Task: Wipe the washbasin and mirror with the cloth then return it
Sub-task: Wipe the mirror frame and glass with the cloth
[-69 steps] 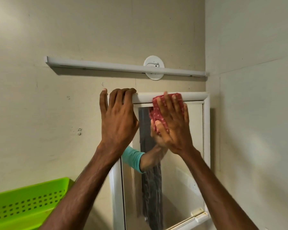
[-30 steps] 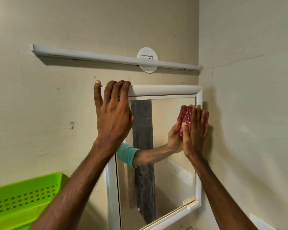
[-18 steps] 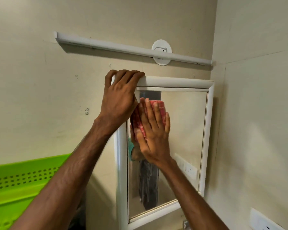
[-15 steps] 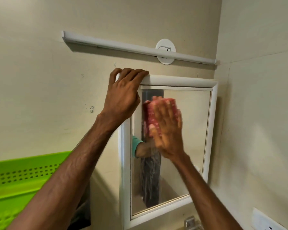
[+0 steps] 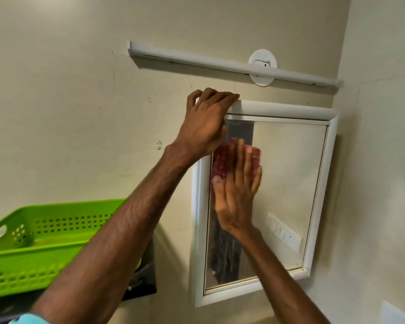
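A white-framed mirror (image 5: 288,188) hangs on the beige wall near the corner. My right hand (image 5: 235,192) lies flat on the glass at its left side, pressing a folded red checked cloth (image 5: 222,160) against it. The cloth shows above and between my fingers. My left hand (image 5: 205,127) curls over the top left corner of the mirror frame, fingers hooked on the top rail. The washbasin is out of view.
A white tube light fitting (image 5: 220,64) runs along the wall above the mirror. A green perforated plastic basket (image 5: 40,239) stands at the lower left on a dark surface. A side wall (image 5: 384,160) meets the mirror's right edge, with a white switch plate (image 5: 393,314) low down.
My right hand has swept the cloth across the glass, from the top to the right side, then back to the left and a little lower. My left hand stays on the frame's top corner.
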### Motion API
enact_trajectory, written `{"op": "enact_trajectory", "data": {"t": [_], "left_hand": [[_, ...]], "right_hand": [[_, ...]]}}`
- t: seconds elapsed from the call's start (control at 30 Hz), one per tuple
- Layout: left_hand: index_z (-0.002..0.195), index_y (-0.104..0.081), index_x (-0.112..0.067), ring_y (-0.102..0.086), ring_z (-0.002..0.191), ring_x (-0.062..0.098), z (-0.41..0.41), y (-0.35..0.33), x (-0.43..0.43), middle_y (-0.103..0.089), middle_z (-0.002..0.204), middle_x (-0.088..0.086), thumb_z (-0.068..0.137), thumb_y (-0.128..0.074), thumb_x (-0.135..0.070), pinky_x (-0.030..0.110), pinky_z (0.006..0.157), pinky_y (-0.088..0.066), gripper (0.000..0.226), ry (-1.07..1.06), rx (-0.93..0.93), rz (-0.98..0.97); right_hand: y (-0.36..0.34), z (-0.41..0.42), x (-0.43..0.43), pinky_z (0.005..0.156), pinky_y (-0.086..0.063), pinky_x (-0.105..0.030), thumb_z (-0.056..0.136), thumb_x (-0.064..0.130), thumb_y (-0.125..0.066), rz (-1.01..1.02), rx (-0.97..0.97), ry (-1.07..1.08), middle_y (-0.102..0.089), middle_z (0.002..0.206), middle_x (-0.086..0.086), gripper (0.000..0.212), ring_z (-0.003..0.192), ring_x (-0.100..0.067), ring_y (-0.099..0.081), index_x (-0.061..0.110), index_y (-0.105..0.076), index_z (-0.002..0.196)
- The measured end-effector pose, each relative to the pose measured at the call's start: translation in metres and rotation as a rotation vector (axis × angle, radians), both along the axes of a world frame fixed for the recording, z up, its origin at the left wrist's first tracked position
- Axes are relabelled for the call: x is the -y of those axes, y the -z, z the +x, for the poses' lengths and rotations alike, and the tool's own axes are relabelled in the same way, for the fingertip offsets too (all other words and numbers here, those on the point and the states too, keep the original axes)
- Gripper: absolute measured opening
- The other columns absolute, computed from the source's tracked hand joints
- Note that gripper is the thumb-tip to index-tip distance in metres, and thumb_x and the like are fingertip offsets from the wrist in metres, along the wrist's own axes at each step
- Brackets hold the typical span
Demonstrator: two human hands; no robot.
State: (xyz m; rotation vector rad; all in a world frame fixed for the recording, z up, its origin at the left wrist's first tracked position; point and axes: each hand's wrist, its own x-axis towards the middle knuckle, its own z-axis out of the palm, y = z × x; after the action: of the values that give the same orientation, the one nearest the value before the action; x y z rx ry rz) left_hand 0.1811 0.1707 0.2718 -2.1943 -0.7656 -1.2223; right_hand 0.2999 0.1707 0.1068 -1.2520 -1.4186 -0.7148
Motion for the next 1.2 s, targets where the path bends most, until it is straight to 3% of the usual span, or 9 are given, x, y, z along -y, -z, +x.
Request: {"op": "enact_trajectory", "data": {"t": [0.07,0.17,0.27,0.4,0.6,0.8,0.93,1.07,1.2], "left_hand": [[0.144,-0.051,-0.018,-0.048,0.127,0.02,-0.005,-0.003,0.001,-0.059,0.138,-0.002,0.07,-0.019,-0.022,0.043,0.109,-0.027,0.08,0.059,-0.01,-0.027],[0.139,-0.054,-0.012,-0.057,0.105,0.017,-0.017,-0.009,-0.002,-0.067,0.117,0.002,0.078,-0.026,-0.023,0.039,0.098,-0.042,0.068,0.205,-0.006,-0.043],[0.136,-0.055,-0.008,-0.064,0.108,0.021,-0.029,-0.016,-0.006,-0.067,0.127,0.006,0.094,-0.039,-0.01,0.034,0.095,-0.049,0.045,0.272,0.074,-0.074],[0.134,-0.059,-0.011,-0.061,0.116,0.013,-0.029,-0.01,-0.007,-0.067,0.13,0.002,0.106,-0.036,-0.019,0.012,0.095,-0.04,0.037,0.31,0.177,-0.095],[0.119,-0.066,-0.008,-0.062,0.103,0.018,-0.019,0.004,-0.005,-0.07,0.112,0.006,0.107,-0.036,-0.02,0.028,0.09,-0.046,0.034,0.362,0.253,-0.069],[0.131,-0.06,-0.008,-0.055,0.12,0.018,-0.01,0.012,-0.011,-0.064,0.128,0.005,0.103,-0.036,-0.026,0.016,0.1,-0.033,0.041,0.273,0.249,-0.064],[0.131,-0.06,-0.008,-0.054,0.121,0.017,-0.008,0.011,-0.013,-0.063,0.129,0.005,0.102,-0.037,-0.024,0.01,0.099,-0.029,0.04,0.262,0.266,-0.063],[0.132,-0.06,-0.009,-0.053,0.123,0.017,-0.008,0.01,-0.014,-0.063,0.131,0.004,0.102,-0.037,-0.023,0.014,0.102,-0.031,0.04,0.259,0.267,-0.06],[0.13,-0.059,-0.008,-0.053,0.122,0.017,-0.006,0.013,-0.016,-0.062,0.13,0.006,0.099,-0.04,-0.023,0.013,0.102,-0.032,0.039,0.27,0.276,-0.047]], "right_hand": [[-0.001,-0.022,-0.001,0.125,-0.001,-0.067,0.105,0.044,-0.025,0.006,0.037,-0.032,0.008,0.173,0.004,0.068,0.162,-0.023,0.002,0.019,-0.007,0.165],[-0.019,-0.027,-0.006,0.125,-0.006,-0.068,0.106,0.042,-0.027,0.028,0.048,-0.01,0.007,0.173,0.004,0.066,0.162,-0.021,0.001,0.019,-0.007,0.164],[-0.057,-0.023,-0.011,0.125,-0.009,-0.065,0.108,0.04,-0.031,0.061,0.076,0.063,-0.007,0.174,-0.008,0.065,0.162,-0.027,-0.002,0.015,-0.014,0.165],[-0.092,-0.028,-0.014,0.125,-0.012,-0.066,0.108,0.043,-0.034,0.209,0.089,0.07,-0.02,0.171,-0.014,0.064,0.16,-0.036,-0.011,0.013,-0.022,0.163],[-0.032,-0.034,-0.01,0.125,-0.004,-0.067,0.109,0.042,-0.038,0.025,0.122,0.069,-0.008,0.174,-0.005,0.064,0.162,-0.025,0.001,0.02,-0.019,0.165],[0.058,-0.039,0.005,0.126,-0.003,-0.068,0.106,0.043,-0.046,-0.086,0.199,0.056,0.004,0.175,-0.002,0.073,0.162,-0.024,0.003,0.023,-0.009,0.166],[0.017,-0.035,-0.003,0.126,0.002,-0.066,0.106,0.042,-0.045,-0.057,0.192,0.016,-0.004,0.175,-0.005,0.068,0.162,-0.025,0.001,0.021,-0.019,0.165],[-0.028,-0.036,-0.011,0.125,-0.007,-0.066,0.105,0.038,-0.045,0.058,0.149,-0.045,-0.022,0.171,-0.006,0.059,0.161,-0.025,-0.012,0.019,-0.037,0.16],[0.011,-0.039,-0.004,0.127,-0.002,-0.066,0.103,0.039,-0.047,0.015,0.12,-0.037,-0.003,0.174,-0.001,0.07,0.162,-0.023,-0.003,0.022,-0.018,0.164]]}}
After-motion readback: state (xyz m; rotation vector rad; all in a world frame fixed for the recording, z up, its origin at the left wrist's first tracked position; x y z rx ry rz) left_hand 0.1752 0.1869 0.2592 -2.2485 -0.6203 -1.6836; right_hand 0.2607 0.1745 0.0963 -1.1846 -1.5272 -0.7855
